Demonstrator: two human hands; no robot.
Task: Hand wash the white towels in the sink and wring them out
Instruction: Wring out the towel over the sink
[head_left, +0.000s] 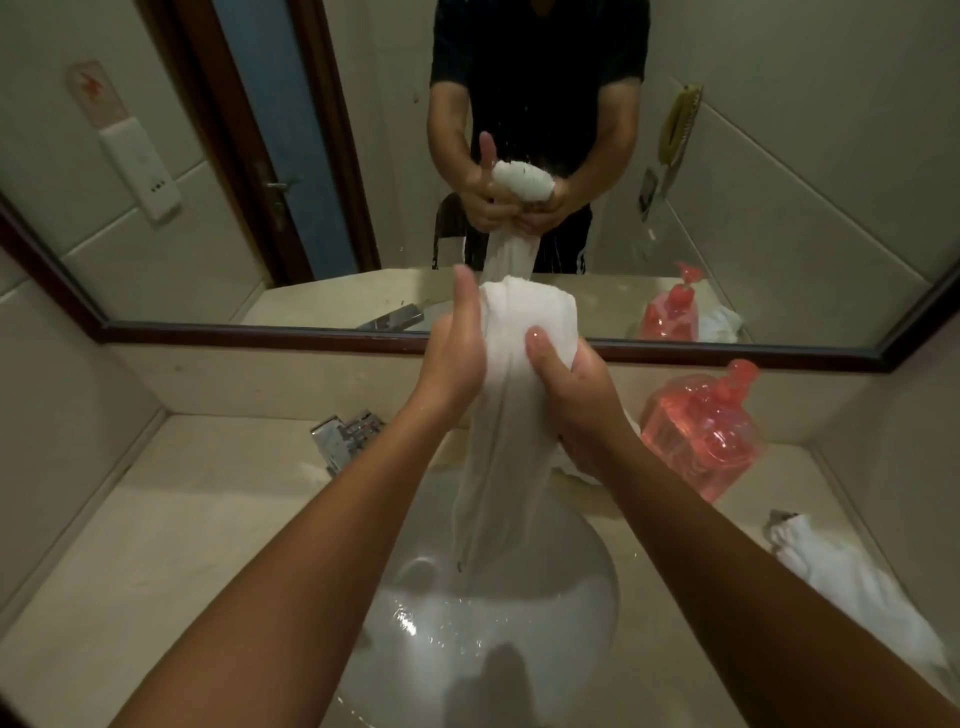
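Wringing a white towel (501, 447) over the sink (571, 597).
Left grip (457, 348), thumb up, and right grip (569, 400) clench its bunched top; tail hangs below them.

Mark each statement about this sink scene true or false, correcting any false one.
1. The left hand and right hand both grip the towel above the sink. True.
2. A second towel lies on the counter, far right. True.
3. The first towel's lower end rests on the counter. False: it hangs over the sink.
4. The bottle stands left of the sink. False: it stands on the right.
5. The sink is dry. False: water glints in it.
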